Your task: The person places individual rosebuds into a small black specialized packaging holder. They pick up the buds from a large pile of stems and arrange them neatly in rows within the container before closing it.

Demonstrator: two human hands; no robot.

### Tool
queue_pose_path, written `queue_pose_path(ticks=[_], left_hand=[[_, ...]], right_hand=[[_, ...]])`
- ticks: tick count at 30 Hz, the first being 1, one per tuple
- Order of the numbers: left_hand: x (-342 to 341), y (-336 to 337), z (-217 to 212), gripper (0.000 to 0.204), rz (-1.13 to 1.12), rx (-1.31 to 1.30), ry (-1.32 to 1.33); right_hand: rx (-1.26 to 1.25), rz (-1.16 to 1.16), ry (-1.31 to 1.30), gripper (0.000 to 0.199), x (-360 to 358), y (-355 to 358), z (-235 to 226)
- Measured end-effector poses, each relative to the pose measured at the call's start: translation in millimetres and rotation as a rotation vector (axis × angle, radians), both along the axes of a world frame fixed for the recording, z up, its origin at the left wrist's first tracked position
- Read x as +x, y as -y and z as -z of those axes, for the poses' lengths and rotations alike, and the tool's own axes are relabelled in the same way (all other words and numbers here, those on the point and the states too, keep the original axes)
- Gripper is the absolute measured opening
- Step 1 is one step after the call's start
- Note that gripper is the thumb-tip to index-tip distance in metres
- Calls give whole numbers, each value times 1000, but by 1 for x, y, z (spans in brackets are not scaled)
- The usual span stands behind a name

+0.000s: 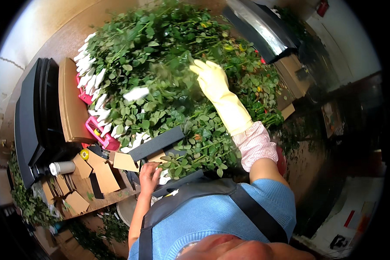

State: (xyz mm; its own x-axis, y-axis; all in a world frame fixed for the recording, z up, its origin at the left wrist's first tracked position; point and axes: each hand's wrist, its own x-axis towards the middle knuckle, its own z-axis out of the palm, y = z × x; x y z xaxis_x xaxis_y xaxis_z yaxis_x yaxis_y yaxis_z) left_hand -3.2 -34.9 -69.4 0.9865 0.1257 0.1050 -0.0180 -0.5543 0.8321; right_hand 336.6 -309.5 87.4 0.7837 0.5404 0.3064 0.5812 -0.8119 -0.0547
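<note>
A big heap of leafy green flower stems (169,60) covers the table, with white-wrapped flower heads (91,78) along its left side. My right hand (210,78), in a long yellow rubber glove with a pink striped sleeve cover, reaches up into the heap and grasps a blurred leafy stem (173,71). My bare left hand (149,175) rests at the near edge of the table, fingers curled on stems and white wraps beside a dark ribbed tool (156,143).
Black crates (34,125) and a brown cardboard sheet (71,102) stand at the left. Cardboard scraps (102,173), a white cup (61,167), yellow tape (85,154) and a pink tool (97,132) lie nearby. Another black crate (260,28) sits at top right. Cut leaves litter the floor.
</note>
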Motion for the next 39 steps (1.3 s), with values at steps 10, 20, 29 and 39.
queue_pose_path(ticks=[10,20,29,39], left_hand=[[11,-13,-5,20,114,89,43],[13,-8,24,66,49,-298,-49],[10,-24,45,56,-7,-402,-86],[13,-5,11,48,39,-93,-34]], right_hand=[[352,-351,322,21,-86,5,-19],[37,471,-1377,29,-151,-2,26],[-236,470,-917,20,-135,-19,120],[195,-293,-1080,53,-123,70,89]])
